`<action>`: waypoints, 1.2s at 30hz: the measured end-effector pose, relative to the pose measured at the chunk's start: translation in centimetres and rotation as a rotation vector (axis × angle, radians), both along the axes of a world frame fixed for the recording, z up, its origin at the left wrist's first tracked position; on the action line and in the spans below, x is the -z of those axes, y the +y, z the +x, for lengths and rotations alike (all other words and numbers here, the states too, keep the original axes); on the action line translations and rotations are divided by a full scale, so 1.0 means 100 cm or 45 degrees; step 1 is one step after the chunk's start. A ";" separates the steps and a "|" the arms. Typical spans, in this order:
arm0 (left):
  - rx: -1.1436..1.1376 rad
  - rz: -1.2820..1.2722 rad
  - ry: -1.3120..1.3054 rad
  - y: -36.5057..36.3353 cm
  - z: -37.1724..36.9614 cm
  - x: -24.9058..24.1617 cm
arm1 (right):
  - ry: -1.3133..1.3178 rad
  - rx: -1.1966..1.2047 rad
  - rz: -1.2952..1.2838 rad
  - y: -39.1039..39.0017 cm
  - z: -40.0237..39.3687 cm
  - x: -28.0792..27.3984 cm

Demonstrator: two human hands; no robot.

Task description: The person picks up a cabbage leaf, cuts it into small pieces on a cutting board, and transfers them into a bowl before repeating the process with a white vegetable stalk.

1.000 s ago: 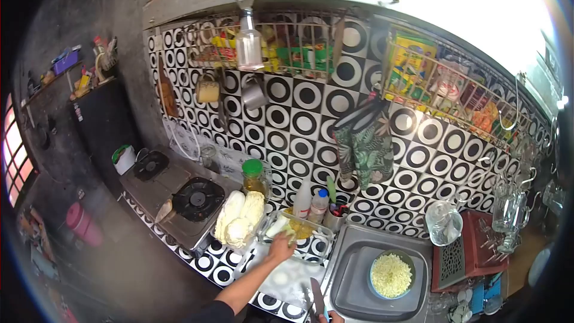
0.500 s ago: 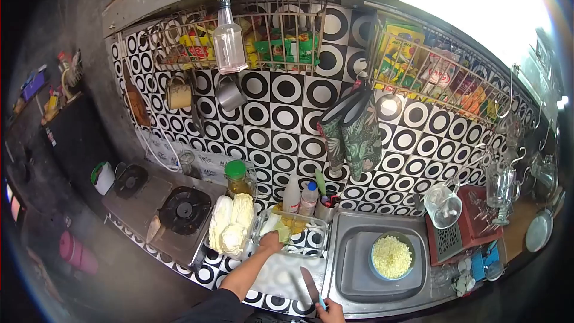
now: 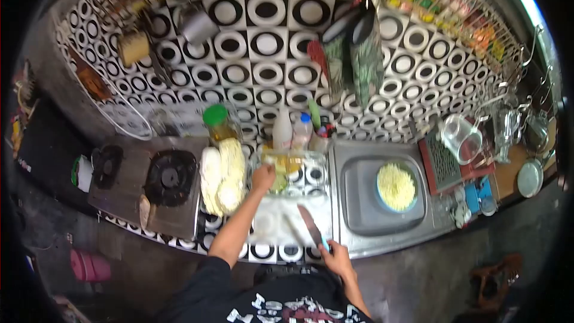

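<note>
My right hand (image 3: 338, 258) is wrapped round the blue handle of a knife (image 3: 311, 226), whose blade points up and away over the pale board (image 3: 278, 222). My left hand (image 3: 263, 177) reaches into a clear glass dish (image 3: 313, 190) behind the board. Its fingers are bent beside some pale green leaf pieces (image 3: 278, 183); what they hold, if anything, is too small to tell. Left of that hand lie whole pale cabbages (image 3: 223, 178). A bowl of chopped pale vegetable (image 3: 395, 188) stands in the sink.
A two-burner stove (image 3: 171, 178) is at the left. Behind the dish stand a green-lidded jar (image 3: 220, 124), a white bottle (image 3: 282, 130) and a blue-capped bottle (image 3: 303, 131). The grey sink (image 3: 359, 215) is on the right, with a red rack (image 3: 439, 164) beyond it.
The view has tilted down, showing more floor and my shirt. My left hand is still at the dish, and my right hand still holds the knife, with more of that arm in view.
</note>
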State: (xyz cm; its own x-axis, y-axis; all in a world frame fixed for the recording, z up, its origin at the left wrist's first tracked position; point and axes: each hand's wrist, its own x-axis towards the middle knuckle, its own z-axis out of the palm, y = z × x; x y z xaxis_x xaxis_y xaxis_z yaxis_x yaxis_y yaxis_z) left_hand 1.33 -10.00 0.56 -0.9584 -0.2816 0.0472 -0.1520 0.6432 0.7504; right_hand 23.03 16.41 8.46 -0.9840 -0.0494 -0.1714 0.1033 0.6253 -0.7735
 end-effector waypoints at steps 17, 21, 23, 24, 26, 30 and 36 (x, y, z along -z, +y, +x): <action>-0.170 0.374 -0.028 0.005 -0.007 -0.009 | -0.173 0.152 -0.147 0.004 -0.001 0.014; -0.170 0.384 0.164 0.001 -0.014 -0.026 | -0.216 0.140 -0.061 0.007 -0.004 0.012; -0.181 0.761 0.207 -0.004 -0.022 -0.002 | -0.211 0.114 -0.041 0.010 -0.005 0.014; -0.196 0.774 0.150 -0.001 -0.014 -0.025 | -0.205 0.110 -0.046 0.011 -0.008 0.012; -0.152 0.792 0.186 -0.007 -0.021 -0.002 | -0.215 0.095 -0.040 0.013 -0.009 0.008; -0.071 0.678 0.195 -0.010 -0.019 0.014 | -0.194 0.109 -0.047 0.020 -0.013 0.013; 0.014 0.460 -0.127 -0.017 -0.009 0.021 | -0.267 0.161 -0.100 0.030 -0.010 0.016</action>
